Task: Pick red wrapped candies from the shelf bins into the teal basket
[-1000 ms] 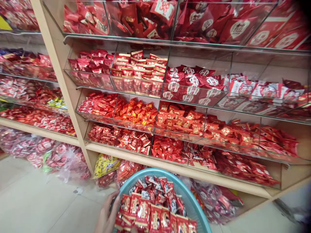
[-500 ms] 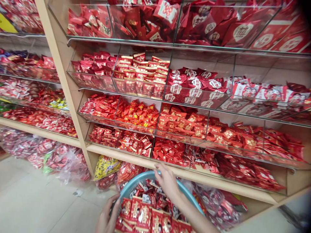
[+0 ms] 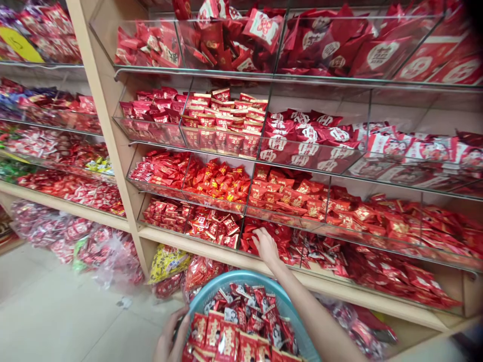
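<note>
My left hand (image 3: 172, 338) is closed on the left side of a round teal basket (image 3: 215, 282). Something dark shows between its fingers, too little to name. Red wrapped sweets (image 3: 226, 339) with gold print fill the front of the basket; darker red packets (image 3: 260, 311) with black and white pictures lie behind them. Beyond the basket, my right hand (image 3: 266, 246) reaches over the front of the lowest shelf. Its fingers are apart and slightly bent, at the red packets (image 3: 279, 234) in a bin there, with nothing visible in them.
Clear-fronted shelves (image 3: 211, 203) of red wrapped sweets rise in front of me. A wooden upright (image 3: 103, 125) parts them from more shelves on the left. Below the bottom ledge (image 3: 181, 241) stand a yellow bag (image 3: 169, 262) and plastic bags of sweets (image 3: 121, 256) on the tiled floor.
My right hand has moved from above the basket's far rim, up and forward to the lowest shelf bin. My left hand stays at the basket. The view has shifted slightly.
</note>
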A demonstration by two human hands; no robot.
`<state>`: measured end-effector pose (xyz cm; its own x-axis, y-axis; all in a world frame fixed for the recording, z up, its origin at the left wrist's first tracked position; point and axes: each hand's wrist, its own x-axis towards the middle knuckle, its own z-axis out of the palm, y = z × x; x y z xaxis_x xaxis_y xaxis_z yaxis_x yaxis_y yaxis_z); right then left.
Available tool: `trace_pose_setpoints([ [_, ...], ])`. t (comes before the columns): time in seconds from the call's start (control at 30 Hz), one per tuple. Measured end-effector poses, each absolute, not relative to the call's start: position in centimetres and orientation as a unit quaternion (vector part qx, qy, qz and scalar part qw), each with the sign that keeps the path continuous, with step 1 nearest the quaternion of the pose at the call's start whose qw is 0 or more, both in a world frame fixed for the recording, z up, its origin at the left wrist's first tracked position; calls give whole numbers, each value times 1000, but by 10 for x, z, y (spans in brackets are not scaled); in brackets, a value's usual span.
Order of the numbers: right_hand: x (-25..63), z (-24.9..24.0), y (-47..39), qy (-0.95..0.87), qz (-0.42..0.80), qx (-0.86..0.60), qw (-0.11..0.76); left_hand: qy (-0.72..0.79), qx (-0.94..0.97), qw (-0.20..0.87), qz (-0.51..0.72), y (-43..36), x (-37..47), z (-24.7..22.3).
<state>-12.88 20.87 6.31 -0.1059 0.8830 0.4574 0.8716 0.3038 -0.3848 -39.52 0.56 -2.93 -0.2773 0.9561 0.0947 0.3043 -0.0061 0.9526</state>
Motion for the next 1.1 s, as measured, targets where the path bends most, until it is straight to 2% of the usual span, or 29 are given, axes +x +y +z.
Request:
trace_pose_setpoints([
  [0.17,-123,62,208,-756,20,-563,331,626,505,344,485,5,-395,-31],
  [0.6,-117,70,207,-714,113,-519,456,624,514,344,478,6,-395,-28],
  [1.1,-102,68,143,-626,234,-531,521,624,531,319,476,5,-394,-22],
])
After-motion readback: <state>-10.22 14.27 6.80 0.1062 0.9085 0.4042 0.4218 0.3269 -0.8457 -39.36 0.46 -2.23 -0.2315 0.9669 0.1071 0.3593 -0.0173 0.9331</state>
